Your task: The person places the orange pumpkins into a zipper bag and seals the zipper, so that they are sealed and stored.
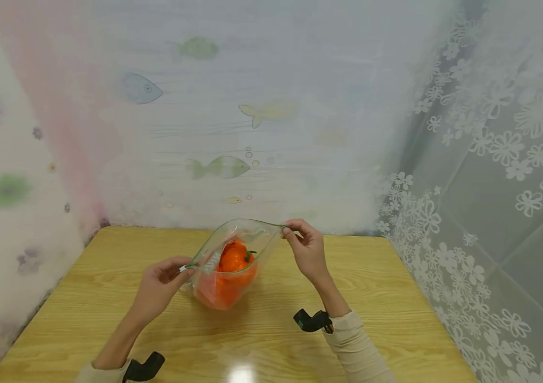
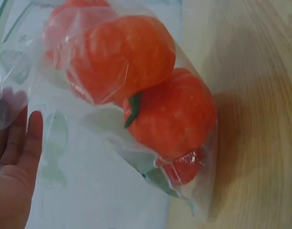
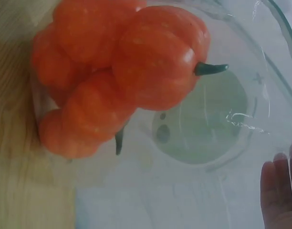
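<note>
A clear zip bag (image 1: 253, 229) stands on the table with its mouth spread wide. Inside lie several small orange pumpkins (image 1: 235, 258) with green stems, seen more closely through the plastic in both wrist views. My left hand (image 1: 157, 288) pinches the left corner of the bag's mouth, by a small white slider. The opposite corner, higher and to the right, is pinched between the thumb and fingers of my right hand (image 1: 311, 252). In the wrist views, only part of each hand shows, beside the plastic.
The wooden table (image 1: 358, 287) extends around the bag on both sides. Behind it hangs a pale curtain (image 1: 329, 175) printed with fish; a flower-patterned panel (image 1: 501, 223) borders the right side. Black cameras (image 1: 312, 321) are strapped to both wrists.
</note>
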`<state>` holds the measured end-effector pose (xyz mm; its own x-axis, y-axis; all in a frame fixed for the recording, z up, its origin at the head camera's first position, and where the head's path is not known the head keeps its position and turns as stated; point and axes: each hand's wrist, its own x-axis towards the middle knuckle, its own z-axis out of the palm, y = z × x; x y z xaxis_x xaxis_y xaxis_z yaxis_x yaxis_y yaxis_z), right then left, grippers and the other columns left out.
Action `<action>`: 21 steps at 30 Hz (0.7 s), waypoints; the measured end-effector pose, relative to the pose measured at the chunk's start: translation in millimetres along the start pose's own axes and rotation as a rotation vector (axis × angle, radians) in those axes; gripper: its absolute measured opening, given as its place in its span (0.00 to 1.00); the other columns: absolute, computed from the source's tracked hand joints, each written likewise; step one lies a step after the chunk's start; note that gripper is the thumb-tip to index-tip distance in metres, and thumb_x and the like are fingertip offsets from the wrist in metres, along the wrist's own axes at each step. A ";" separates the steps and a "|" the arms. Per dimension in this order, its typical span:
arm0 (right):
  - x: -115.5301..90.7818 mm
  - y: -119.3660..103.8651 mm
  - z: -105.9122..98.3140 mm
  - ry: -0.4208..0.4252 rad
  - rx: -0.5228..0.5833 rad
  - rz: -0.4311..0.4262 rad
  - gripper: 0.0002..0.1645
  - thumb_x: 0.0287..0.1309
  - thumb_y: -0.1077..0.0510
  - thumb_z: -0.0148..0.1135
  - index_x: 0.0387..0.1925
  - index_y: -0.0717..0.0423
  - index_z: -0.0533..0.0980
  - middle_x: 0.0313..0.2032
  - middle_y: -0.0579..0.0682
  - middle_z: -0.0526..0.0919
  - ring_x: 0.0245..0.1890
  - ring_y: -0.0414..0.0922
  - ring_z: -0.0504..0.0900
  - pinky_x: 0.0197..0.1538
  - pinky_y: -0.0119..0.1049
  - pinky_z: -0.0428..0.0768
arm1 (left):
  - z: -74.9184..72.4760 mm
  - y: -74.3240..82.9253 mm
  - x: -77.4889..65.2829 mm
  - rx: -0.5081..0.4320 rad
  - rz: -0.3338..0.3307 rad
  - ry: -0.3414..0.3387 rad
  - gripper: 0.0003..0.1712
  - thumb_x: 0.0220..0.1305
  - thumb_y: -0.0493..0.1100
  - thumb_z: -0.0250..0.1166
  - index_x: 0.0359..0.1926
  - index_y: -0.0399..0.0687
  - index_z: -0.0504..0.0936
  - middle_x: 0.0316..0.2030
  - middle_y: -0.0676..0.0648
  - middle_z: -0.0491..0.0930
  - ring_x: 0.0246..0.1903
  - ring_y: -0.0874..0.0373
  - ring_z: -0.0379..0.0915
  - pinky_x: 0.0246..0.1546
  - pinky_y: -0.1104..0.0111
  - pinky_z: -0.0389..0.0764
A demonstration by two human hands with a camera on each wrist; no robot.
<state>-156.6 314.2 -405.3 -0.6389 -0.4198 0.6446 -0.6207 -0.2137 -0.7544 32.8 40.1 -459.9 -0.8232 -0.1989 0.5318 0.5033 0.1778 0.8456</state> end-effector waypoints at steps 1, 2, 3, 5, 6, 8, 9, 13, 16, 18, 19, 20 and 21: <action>0.7 -0.3 -0.8 0.004 -0.005 0.003 0.08 0.71 0.69 0.58 0.45 0.72 0.79 0.38 0.43 0.81 0.39 0.38 0.81 0.47 0.32 0.85 | 0.7 0.1 2.3 -0.002 0.019 0.034 0.12 0.67 0.23 0.61 0.50 0.26 0.82 0.44 0.58 0.87 0.41 0.65 0.84 0.38 0.77 0.85; 1.8 -0.1 -2.0 0.009 -0.015 0.006 0.08 0.71 0.68 0.58 0.45 0.72 0.79 0.39 0.44 0.81 0.40 0.39 0.81 0.47 0.31 0.84 | 1.3 0.4 5.5 -0.004 0.033 0.068 0.11 0.67 0.22 0.61 0.48 0.25 0.82 0.41 0.57 0.88 0.38 0.64 0.84 0.38 0.77 0.85; 3.1 -0.4 -3.2 0.014 -0.019 0.010 0.08 0.71 0.68 0.58 0.45 0.72 0.79 0.40 0.44 0.81 0.41 0.39 0.80 0.47 0.30 0.83 | 1.6 0.6 9.4 -0.005 0.046 0.102 0.10 0.66 0.22 0.62 0.47 0.24 0.83 0.39 0.56 0.88 0.36 0.64 0.84 0.38 0.78 0.85; 6.2 -0.9 -5.7 0.027 -0.033 0.009 0.08 0.71 0.67 0.58 0.45 0.71 0.79 0.41 0.47 0.81 0.43 0.40 0.80 0.48 0.29 0.82 | 1.5 0.9 18.0 -0.030 0.064 0.157 0.09 0.66 0.21 0.61 0.46 0.22 0.82 0.37 0.56 0.88 0.37 0.65 0.85 0.42 0.77 0.85; 8.0 -0.9 -6.8 0.034 -0.039 0.005 0.09 0.71 0.67 0.58 0.45 0.71 0.79 0.42 0.49 0.81 0.44 0.40 0.80 0.49 0.29 0.82 | 1.1 1.5 22.5 -0.037 0.061 0.182 0.09 0.66 0.21 0.61 0.46 0.22 0.82 0.36 0.56 0.88 0.36 0.66 0.85 0.42 0.77 0.85; 12.0 -1.4 -8.5 0.045 -0.053 0.000 0.09 0.71 0.68 0.58 0.45 0.72 0.79 0.42 0.50 0.82 0.45 0.39 0.79 0.51 0.28 0.81 | -0.8 3.4 31.9 -0.039 0.044 0.226 0.08 0.67 0.23 0.61 0.45 0.23 0.82 0.34 0.57 0.88 0.36 0.68 0.85 0.43 0.77 0.85; 14.3 -2.1 -9.1 0.049 -0.052 -0.002 0.09 0.71 0.68 0.58 0.45 0.73 0.79 0.42 0.52 0.82 0.46 0.38 0.80 0.51 0.28 0.81 | -2.3 4.6 36.5 -0.038 0.037 0.243 0.08 0.68 0.23 0.61 0.45 0.23 0.83 0.34 0.58 0.88 0.36 0.68 0.85 0.43 0.77 0.85; 26.9 -6.0 -11.2 0.064 -0.052 0.003 0.09 0.71 0.69 0.58 0.46 0.74 0.78 0.44 0.60 0.81 0.47 0.38 0.80 0.54 0.27 0.81 | -6.3 13.7 58.6 0.019 0.033 0.293 0.08 0.69 0.27 0.63 0.46 0.25 0.82 0.32 0.59 0.87 0.32 0.67 0.84 0.38 0.78 0.85; 37.9 -10.1 -13.6 0.070 -0.046 -0.019 0.10 0.72 0.68 0.57 0.47 0.74 0.78 0.47 0.64 0.81 0.49 0.39 0.80 0.58 0.29 0.80 | -7.1 20.0 75.5 0.096 0.028 0.325 0.10 0.69 0.32 0.66 0.46 0.27 0.84 0.28 0.59 0.85 0.24 0.67 0.76 0.34 0.79 0.81; 44.6 -12.7 -16.2 0.076 -0.052 -0.045 0.11 0.72 0.67 0.56 0.48 0.75 0.78 0.49 0.66 0.80 0.51 0.39 0.80 0.60 0.31 0.79 | -5.8 22.5 86.1 0.089 0.020 0.353 0.10 0.69 0.35 0.67 0.46 0.30 0.85 0.26 0.57 0.84 0.23 0.66 0.74 0.35 0.78 0.81; 47.6 -13.6 -17.6 0.078 -0.056 -0.053 0.11 0.73 0.67 0.57 0.48 0.75 0.78 0.50 0.66 0.80 0.52 0.39 0.80 0.62 0.32 0.79 | -4.7 23.3 91.0 0.055 0.018 0.364 0.10 0.68 0.35 0.68 0.46 0.30 0.85 0.27 0.56 0.84 0.24 0.66 0.75 0.37 0.77 0.82; 50.5 -13.8 -19.1 0.078 -0.060 -0.058 0.12 0.73 0.67 0.56 0.48 0.75 0.78 0.51 0.67 0.80 0.53 0.40 0.79 0.62 0.32 0.79 | -3.2 23.7 95.5 0.014 0.018 0.376 0.10 0.68 0.35 0.68 0.46 0.31 0.86 0.27 0.55 0.85 0.25 0.65 0.76 0.38 0.76 0.82; 52.8 -13.8 -20.3 0.083 -0.070 -0.056 0.11 0.73 0.66 0.57 0.48 0.74 0.78 0.51 0.66 0.80 0.53 0.40 0.80 0.62 0.32 0.79 | -1.6 23.9 99.7 -0.038 0.025 0.386 0.09 0.68 0.34 0.68 0.45 0.31 0.86 0.28 0.54 0.86 0.27 0.64 0.78 0.39 0.75 0.83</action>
<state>-191.0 312.9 -358.4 -0.6362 -0.3339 0.6955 -0.6847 -0.1712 -0.7084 -36.9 23.0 -386.6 -0.6546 -0.5447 0.5241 0.5372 0.1527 0.8295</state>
